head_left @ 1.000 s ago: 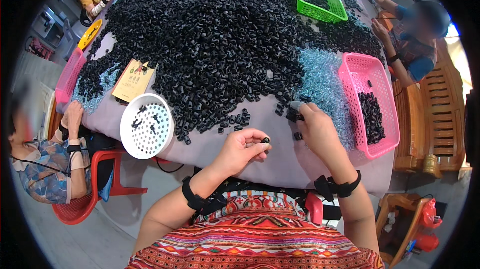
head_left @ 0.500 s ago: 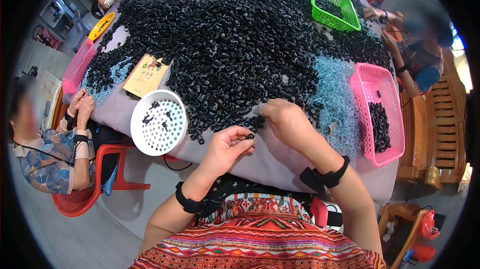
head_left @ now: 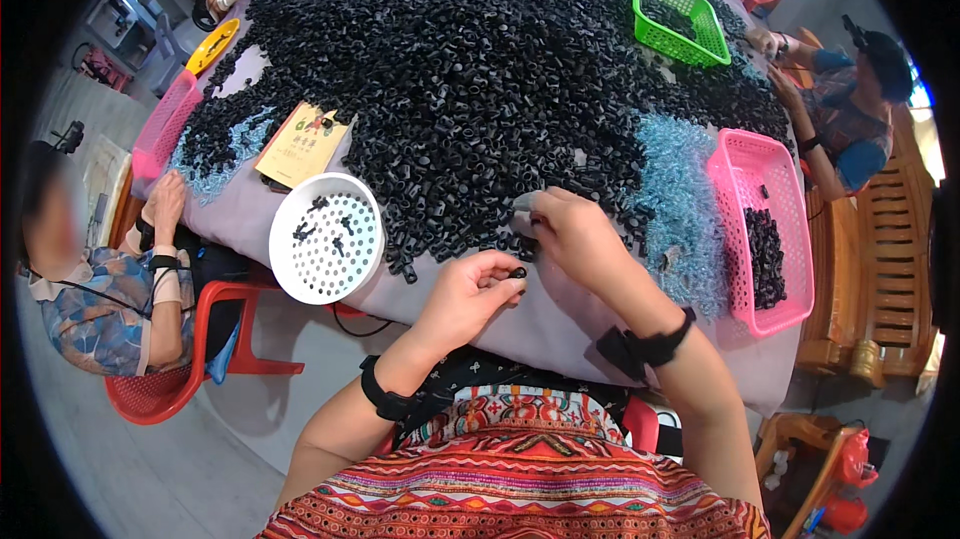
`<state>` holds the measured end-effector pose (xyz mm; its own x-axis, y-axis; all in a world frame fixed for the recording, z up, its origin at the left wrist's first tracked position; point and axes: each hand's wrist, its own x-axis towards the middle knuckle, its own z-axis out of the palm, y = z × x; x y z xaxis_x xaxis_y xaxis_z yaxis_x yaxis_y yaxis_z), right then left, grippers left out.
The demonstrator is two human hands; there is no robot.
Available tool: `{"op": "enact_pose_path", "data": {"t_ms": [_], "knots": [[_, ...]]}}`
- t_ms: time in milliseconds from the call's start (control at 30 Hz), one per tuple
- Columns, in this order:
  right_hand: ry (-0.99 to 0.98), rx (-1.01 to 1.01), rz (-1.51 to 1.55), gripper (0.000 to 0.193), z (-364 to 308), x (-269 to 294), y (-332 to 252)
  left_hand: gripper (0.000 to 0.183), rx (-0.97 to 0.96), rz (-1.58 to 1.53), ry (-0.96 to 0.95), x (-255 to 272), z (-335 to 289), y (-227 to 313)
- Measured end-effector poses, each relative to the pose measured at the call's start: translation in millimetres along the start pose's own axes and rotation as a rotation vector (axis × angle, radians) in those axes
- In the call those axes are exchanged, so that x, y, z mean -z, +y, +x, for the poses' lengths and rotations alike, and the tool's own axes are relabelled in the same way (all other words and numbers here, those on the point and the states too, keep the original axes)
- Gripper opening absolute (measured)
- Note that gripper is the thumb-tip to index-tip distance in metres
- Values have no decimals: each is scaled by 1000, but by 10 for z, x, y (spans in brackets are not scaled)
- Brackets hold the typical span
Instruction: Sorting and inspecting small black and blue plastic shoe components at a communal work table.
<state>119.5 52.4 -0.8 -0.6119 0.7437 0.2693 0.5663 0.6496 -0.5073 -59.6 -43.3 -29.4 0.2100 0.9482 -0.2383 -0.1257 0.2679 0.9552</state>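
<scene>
My left hand (head_left: 468,299) is closed, pinching a small black plastic piece (head_left: 518,274) between thumb and forefinger in front of the pile. My right hand (head_left: 582,239) is at the near edge of the heap of black plastic pieces (head_left: 480,129), its fingers bent together. A greyish cover (head_left: 524,202) shows on one of its fingertips. What those fingers hold, if anything, is hidden. To the left of my left hand stands a round white perforated basket (head_left: 290,274) with several black pieces joined in small clusters inside.
Clear bluish pieces (head_left: 685,209) lie right of the heap, beside a pink basket (head_left: 722,239) part filled with black pieces. A green basket (head_left: 715,49) stands farther back. A yellow booklet (head_left: 300,149) lies behind the white basket. Co-workers sit left (head_left: 110,309) and right (head_left: 850,119).
The whole view has shifted slightly. My right fingers have curled in a little at the heap's edge. My left hand keeps its pinch on the black piece.
</scene>
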Motion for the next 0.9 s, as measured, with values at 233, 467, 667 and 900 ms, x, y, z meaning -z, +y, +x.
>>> {"op": "enact_pose_path", "data": {"t_ms": [233, 467, 667, 900], "knots": [[-28, -368, 583, 15, -536, 258, -197, 21, 38, -11, -28, -220, 83, -39], [23, -507, 862, 22, -729, 328, -128, 22, 102, -4, -122, -376, 98, 27], [63, -394, 659, 21, -739, 336, -160, 19, 78, -6, -117, -414, 85, 29], [117, -305, 359, 11, -702, 326, -307, 18, 119, -168, -86, -416, 114, -33]]}}
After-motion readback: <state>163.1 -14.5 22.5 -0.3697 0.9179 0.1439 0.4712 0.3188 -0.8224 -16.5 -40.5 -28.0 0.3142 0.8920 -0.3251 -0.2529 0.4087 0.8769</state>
